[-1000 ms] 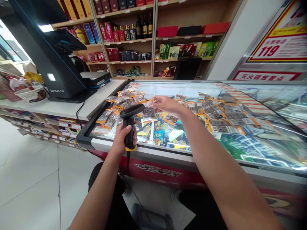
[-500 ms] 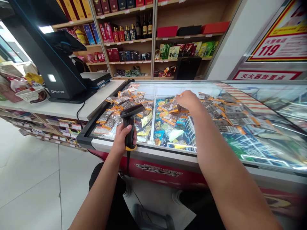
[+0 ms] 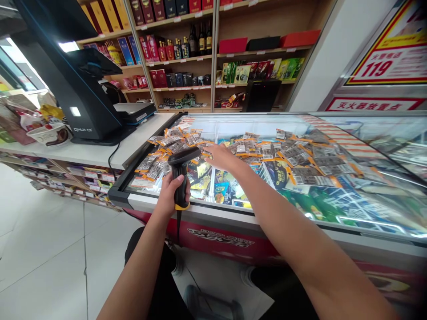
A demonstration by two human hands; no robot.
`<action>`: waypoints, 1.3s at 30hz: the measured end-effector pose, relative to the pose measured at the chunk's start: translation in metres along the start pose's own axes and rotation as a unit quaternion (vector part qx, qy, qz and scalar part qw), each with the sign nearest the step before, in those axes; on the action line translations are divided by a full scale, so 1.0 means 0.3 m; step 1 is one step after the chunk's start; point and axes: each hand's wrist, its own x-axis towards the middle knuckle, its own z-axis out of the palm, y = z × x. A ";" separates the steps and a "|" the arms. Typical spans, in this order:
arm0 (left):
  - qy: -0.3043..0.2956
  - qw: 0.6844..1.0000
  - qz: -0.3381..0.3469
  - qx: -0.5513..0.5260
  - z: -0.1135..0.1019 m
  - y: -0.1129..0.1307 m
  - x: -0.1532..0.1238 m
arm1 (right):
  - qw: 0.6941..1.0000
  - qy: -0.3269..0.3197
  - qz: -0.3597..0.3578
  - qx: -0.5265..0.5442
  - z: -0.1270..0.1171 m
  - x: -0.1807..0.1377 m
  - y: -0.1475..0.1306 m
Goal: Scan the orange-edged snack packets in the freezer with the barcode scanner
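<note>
In the head view, my left hand point(image 3: 167, 192) is wrapped round the handle of a black scanner point(image 3: 183, 155), whose head sits above my fist. My right hand point(image 3: 223, 157) is stretched over the freezer point(image 3: 140, 201), fingertips beside the left heap of orange-edged packets point(image 3: 173, 140); whether they pinch one, I cannot tell. Another heap point(image 3: 296, 155) lies rightward.

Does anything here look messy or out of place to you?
Yes: orange-edged packets lie in loose, overlapping heaps on the glass top of the chest freezer. That looks untidy against the mostly orderly shelves behind. No spill shows.
</note>
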 end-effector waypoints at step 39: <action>0.076 0.997 -0.015 -0.015 0.016 0.006 0.023 | 0.983 0.037 0.136 -0.116 -0.101 -0.049 0.041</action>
